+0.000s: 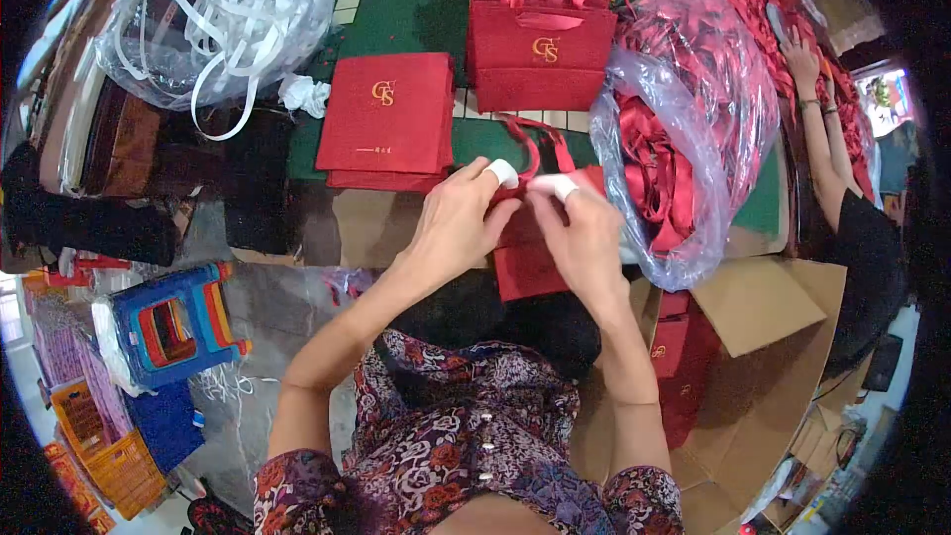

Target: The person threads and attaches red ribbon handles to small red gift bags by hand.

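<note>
Close together at the table's front edge, both hands pinch a red ribbon (528, 154) at a red bag (525, 272) that hangs over the edge. My left hand (458, 216) has its thumb and forefinger on the ribbon, a white cover on one finger. My right hand (580, 233), also with a white finger cover, pinches it from the other side. The fingers hide the exact grip. Left of them lies a stack of flat red bags (386, 114) with gold letters. Beyond stands a red bag (543, 54) filled with ribbons.
A clear plastic bag of red ribbons (684, 129) lies at the right, a plastic bag of white straps (218, 25) at the back left. An open cardboard box (763, 396) with red bags stands at the lower right. Another person's arms (817, 119) reach in at the far right.
</note>
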### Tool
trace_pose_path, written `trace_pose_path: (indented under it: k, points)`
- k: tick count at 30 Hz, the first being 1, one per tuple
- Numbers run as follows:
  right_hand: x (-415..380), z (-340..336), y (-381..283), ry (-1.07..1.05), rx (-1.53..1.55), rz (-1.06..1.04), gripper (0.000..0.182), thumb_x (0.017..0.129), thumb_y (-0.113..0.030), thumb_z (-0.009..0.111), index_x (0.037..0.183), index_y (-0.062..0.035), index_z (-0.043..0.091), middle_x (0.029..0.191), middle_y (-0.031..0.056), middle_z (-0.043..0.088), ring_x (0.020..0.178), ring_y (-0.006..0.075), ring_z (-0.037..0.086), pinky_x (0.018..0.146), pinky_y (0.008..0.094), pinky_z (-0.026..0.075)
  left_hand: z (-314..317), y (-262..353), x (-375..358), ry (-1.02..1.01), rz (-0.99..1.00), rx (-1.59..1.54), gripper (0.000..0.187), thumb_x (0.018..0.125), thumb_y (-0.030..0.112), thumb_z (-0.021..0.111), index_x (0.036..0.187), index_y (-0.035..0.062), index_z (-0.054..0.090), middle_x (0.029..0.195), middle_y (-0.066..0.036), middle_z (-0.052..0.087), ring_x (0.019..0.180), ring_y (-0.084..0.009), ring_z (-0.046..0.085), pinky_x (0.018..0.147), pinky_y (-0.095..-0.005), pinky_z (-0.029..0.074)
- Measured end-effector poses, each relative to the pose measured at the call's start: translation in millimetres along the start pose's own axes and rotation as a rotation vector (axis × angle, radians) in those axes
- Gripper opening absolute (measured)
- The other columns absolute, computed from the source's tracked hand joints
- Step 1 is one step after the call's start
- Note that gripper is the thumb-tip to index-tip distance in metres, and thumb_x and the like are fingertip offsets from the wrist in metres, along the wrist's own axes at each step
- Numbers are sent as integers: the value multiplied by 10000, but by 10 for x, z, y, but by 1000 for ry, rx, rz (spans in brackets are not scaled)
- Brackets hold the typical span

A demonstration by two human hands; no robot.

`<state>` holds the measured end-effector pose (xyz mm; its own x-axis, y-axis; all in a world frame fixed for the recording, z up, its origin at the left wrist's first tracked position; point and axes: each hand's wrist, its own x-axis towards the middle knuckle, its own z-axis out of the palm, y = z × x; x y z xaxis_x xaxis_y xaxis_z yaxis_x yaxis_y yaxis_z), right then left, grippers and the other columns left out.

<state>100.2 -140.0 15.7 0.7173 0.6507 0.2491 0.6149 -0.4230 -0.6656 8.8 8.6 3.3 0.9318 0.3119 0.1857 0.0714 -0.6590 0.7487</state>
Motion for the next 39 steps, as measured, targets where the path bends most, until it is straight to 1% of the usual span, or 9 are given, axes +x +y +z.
trace_pose_path:
  k: [5, 8, 11, 18, 22, 26, 28, 33, 39]
  points:
    - [216, -212, 47, -8, -52, -154, 106, 903, -131, 682, 952, -39, 701, 847, 143, 648, 785, 344, 640, 675, 387, 495, 58, -17, -53, 23, 113, 114, 239, 793, 103, 744, 971, 22, 606, 917, -140, 567, 849, -357, 600, 699, -452, 523]
    - [341, -226, 205, -239, -59, -180, 146, 910, -170, 677, 943, -33, 714, 841, 148, 664, 755, 303, 651, 676, 367, 494, 58, 36, -73, 47, 244, 179, 217, 798, 95, 734, 961, 24, 610, 915, -120, 563, 871, -317, 592, 691, -428, 526]
    - [535, -301, 284, -633, 223, -29, 193, 898, -189, 701, 950, -6, 732, 804, 103, 715, 720, 124, 636, 672, 303, 493, 63, 44, -92, 82, 281, 138, 187, 794, 69, 755, 937, 19, 644, 860, -133, 586, 788, -328, 592, 673, -416, 504]
    - [667, -188, 443, -818, 302, 152, 163, 855, -149, 740, 849, 13, 722, 745, 17, 696, 701, 57, 593, 667, 267, 494, 65, -26, -77, 60, 390, 100, 201, 784, 77, 771, 922, 2, 645, 861, -136, 596, 783, -333, 595, 671, -422, 505]
    - [639, -159, 373, -792, 304, 187, 159, 832, -147, 755, 819, 7, 718, 732, 15, 688, 685, 60, 587, 653, 268, 486, 52, -15, -37, 67, 346, 53, 193, 791, 82, 771, 912, 7, 641, 861, -144, 603, 783, -343, 603, 678, -436, 508]
    - [523, -11, 445, -576, 381, 260, 140, 824, -127, 754, 782, -3, 704, 748, 9, 680, 719, 53, 584, 667, 253, 474, 38, -43, -15, 20, 248, -59, 205, 795, 101, 777, 925, 28, 637, 841, -141, 592, 768, -345, 607, 680, -435, 506]
    - [551, 36, 458, -308, 572, 300, 140, 847, -126, 751, 801, -2, 707, 779, 0, 682, 740, 57, 587, 694, 245, 476, 71, -51, -55, -70, 217, -56, 213, 799, 107, 776, 945, 41, 635, 820, -134, 578, 758, -349, 607, 666, -425, 499]
    - [552, 31, 499, -195, 455, 220, 210, 934, -181, 688, 964, 20, 737, 860, 0, 706, 777, 48, 591, 692, 228, 475, 86, -155, -25, -47, 67, -96, 230, 800, 85, 776, 992, 54, 654, 781, -81, 541, 575, -172, 510, 546, -321, 431]
    - [454, -372, 389, -19, 274, 251, 204, 929, -179, 687, 983, 12, 736, 820, 21, 714, 749, 60, 616, 659, 251, 495, 26, -50, 106, 89, 0, -98, 186, 851, 90, 745, 1023, 63, 679, 794, -80, 560, 523, -151, 473, 504, -302, 399]
